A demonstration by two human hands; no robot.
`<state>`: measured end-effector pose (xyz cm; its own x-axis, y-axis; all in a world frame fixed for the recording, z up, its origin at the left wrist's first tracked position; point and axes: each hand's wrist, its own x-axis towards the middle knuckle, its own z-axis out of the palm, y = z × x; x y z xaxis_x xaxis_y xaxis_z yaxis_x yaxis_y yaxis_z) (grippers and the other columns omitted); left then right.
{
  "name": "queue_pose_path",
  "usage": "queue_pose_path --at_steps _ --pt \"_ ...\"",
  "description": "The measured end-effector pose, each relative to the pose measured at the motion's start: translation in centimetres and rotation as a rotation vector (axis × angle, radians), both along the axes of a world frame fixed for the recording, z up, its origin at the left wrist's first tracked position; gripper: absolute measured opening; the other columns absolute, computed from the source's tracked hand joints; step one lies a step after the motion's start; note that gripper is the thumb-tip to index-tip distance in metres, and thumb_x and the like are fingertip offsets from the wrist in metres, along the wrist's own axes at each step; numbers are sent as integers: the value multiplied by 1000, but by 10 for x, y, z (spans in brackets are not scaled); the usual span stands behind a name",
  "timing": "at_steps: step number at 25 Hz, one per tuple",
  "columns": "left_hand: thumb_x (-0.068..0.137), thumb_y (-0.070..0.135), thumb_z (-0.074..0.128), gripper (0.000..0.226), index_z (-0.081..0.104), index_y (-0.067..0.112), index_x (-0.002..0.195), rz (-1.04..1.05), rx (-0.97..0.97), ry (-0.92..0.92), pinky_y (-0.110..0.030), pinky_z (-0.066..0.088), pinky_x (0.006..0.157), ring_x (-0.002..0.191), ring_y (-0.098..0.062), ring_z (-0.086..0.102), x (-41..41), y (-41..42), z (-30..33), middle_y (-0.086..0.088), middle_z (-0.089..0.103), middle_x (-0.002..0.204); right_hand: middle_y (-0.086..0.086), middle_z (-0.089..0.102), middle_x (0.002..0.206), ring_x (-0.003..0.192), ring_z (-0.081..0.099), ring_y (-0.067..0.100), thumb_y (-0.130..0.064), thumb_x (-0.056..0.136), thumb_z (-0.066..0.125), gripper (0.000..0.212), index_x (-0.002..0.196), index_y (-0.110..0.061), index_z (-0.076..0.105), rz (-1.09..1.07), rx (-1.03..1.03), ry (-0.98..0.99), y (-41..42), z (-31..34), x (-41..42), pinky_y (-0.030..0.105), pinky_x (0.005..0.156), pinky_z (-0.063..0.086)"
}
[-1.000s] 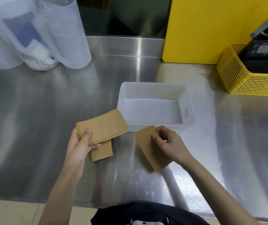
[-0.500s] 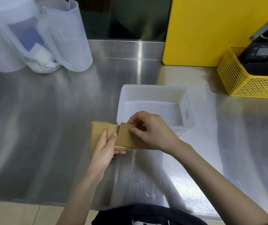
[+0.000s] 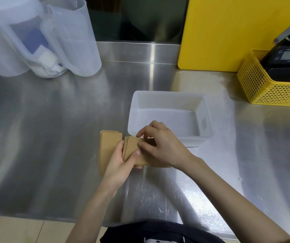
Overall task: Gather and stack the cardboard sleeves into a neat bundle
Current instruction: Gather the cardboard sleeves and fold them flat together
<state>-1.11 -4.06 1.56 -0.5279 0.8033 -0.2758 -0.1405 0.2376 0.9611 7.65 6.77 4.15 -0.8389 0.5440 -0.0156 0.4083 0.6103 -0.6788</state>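
Note:
Several flat brown cardboard sleeves point(image 3: 131, 147) are gathered in a loose stack just above the steel counter, in front of the white tub. My left hand point(image 3: 121, 163) holds the stack from below and the left, thumb on top. My right hand point(image 3: 160, 144) presses on the top sleeve from the right, fingers pinching its upper edge. One part of the sleeves point(image 3: 108, 146) sticks out to the left of the rest. Both hands hide the stack's middle and right end.
An empty white plastic tub point(image 3: 168, 102) stands right behind the hands. Clear plastic jugs point(image 3: 40, 37) stand at the back left. A yellow board point(image 3: 228, 30) leans at the back, with a yellow basket point(image 3: 267, 88) holding black devices at the right. The counter's front edge runs near my body.
A second ago my right hand held one sleeve apart at the right; it has since brought it over onto the stack in my left hand. Both hands now grip the stack together.

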Motion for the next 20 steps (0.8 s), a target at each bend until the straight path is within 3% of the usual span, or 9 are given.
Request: queue_pose_path --at_steps 2,5,6,9,11,13,15,18,20 --pt "88 10 50 21 50 31 91 16 15 9 -14 53 56 76 -8 61 0 0 -2 6 62 90 6 53 107 103 50 22 -21 87 53 25 111 -16 59 -64 -6 37 1 -4 10 29 94 39" --pt "88 14 50 22 49 36 91 18 9 30 -15 55 61 86 -8 62 -2 -1 -5 10 62 98 3 47 116 106 48 13 -22 88 53 29 117 -21 55 -189 -102 119 0 -10 35 2 89 31" --pt "88 16 51 22 48 37 92 9 7 38 -14 54 64 88 -3 62 -1 -1 -6 14 60 98 0 45 118 107 47 10 -23 88 53 31 119 -23 53 -233 -138 146 -2 -13 45 -1 89 30" --pt "88 15 50 27 42 39 98 -54 13 42 4 40 67 75 30 50 9 0 -4 31 48 92 -4 46 121 111 50 7 -18 87 55 37 118 -35 45 -361 -285 236 -8 -27 68 12 93 39" --pt "88 11 50 32 39 42 87 -118 1 50 9 37 65 70 36 45 16 2 -6 32 43 89 -6 53 114 106 55 9 -11 86 55 46 114 -44 41 -396 -407 265 -12 -37 78 10 85 47" --pt "88 13 51 32 43 43 93 -220 -10 98 -4 44 87 94 21 54 20 5 -14 27 53 101 -9 59 104 97 60 12 -5 85 53 53 109 -51 40 -408 -446 273 -14 -44 85 11 78 51" --pt "87 13 53 29 45 38 99 -266 -41 155 -21 42 98 109 0 55 20 6 -26 17 58 108 -11 62 99 93 61 9 -2 84 53 57 108 -52 40 -427 -393 266 -15 -50 90 13 80 50" --pt "85 12 54 24 46 27 102 -267 -70 249 -24 43 92 102 -13 56 21 10 -40 8 58 100 -17 58 92 92 59 3 -1 84 53 66 115 -55 32 -425 -319 208 -16 -61 94 3 81 44" --pt "84 12 56 25 44 23 102 -287 -110 327 -15 40 85 98 -17 55 22 11 -48 5 56 97 -11 59 95 93 59 4 1 83 51 70 117 -55 27 -391 -284 150 -18 -69 96 -2 81 38"
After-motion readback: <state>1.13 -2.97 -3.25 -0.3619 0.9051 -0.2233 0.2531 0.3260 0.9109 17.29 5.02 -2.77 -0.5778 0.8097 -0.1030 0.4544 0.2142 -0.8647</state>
